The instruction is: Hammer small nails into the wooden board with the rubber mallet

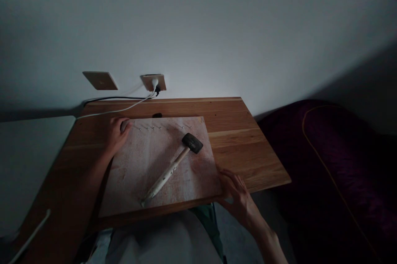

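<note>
A flat, pale board with a worn whitish surface lies on the wooden table. A mallet rests diagonally on it, its black head toward the far right and its white-smeared handle pointing at the near edge. Several thin nails stand in a row along the board's far side. Curled fingers of my left hand grip the board's far left corner. My right hand holds the near right corner, its fingers along the side edge. Neither hand touches the mallet.
Behind the board, a small dark object lies on the wooden table. White and black cables run to a wall socket. A pale panel-like object stands at the left. Dark purple fabric bulges at the right.
</note>
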`<state>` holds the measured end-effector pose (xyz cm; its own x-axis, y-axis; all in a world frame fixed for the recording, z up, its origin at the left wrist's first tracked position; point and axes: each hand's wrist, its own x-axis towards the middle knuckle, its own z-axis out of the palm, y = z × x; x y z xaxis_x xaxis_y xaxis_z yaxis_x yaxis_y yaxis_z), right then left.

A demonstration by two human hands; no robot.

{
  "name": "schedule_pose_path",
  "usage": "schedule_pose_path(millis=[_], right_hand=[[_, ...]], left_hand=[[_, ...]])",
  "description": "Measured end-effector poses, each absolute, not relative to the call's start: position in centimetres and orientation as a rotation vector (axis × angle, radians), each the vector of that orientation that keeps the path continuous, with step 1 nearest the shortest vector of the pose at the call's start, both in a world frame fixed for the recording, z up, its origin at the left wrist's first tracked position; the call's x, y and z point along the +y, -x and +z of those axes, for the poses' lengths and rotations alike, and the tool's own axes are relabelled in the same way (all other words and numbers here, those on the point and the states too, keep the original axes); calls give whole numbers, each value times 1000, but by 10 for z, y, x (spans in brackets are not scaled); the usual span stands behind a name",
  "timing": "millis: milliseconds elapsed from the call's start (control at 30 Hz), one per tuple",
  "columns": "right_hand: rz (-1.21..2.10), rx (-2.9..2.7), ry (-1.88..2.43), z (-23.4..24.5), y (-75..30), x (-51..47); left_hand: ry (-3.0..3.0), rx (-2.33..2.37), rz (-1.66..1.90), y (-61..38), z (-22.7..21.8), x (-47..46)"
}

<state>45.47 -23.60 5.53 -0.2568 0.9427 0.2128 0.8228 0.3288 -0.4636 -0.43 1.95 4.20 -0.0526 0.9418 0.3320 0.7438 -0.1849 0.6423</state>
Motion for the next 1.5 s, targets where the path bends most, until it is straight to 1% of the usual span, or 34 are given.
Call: schedule_pose_path(millis=[633,1500], right_hand=[[455,-2169,1514,69,-454,-228],[422,-2304,1381,80,-444,-228]], left_hand=[[-1973,1820,1098,8,34,23],[-1929,1793,1131,6,40,20]])
